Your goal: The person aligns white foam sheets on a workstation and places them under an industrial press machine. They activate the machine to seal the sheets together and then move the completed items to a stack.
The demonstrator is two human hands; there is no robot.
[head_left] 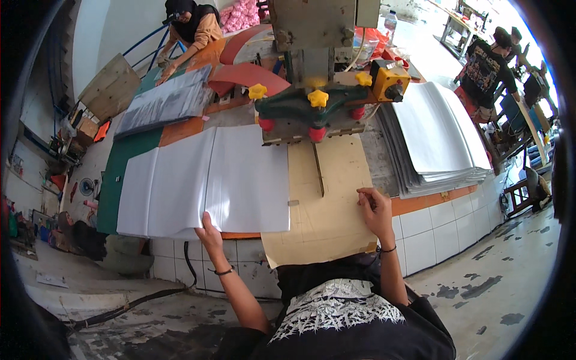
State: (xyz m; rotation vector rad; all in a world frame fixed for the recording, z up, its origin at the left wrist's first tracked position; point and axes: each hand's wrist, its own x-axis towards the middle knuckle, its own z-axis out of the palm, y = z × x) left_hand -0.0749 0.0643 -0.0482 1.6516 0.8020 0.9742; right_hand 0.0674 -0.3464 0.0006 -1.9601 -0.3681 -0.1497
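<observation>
A large glossy white sheet (246, 180) with fold lines lies left of centre, its right edge overlapping a tan board (336, 222). My left hand (210, 233) grips the near edge of this sheet, where it lifts and buckles a little. Over the board's right side, my right hand (377, 213) is closed, fingertips drawn together; anything between them is too small to make out. The board runs under the head of a green press (312, 102) with yellow star knobs and red feet. A thin dark strip (318, 171) lies on the board below the press.
At right stands a thick stack of white sheets (441, 129). A grey plastic-wrapped stack (165, 102) rests at the far left, near another person (195, 27) leaning on the table. A yellow switch box (390, 81) is beside the press. More people (489, 72) are at the far right.
</observation>
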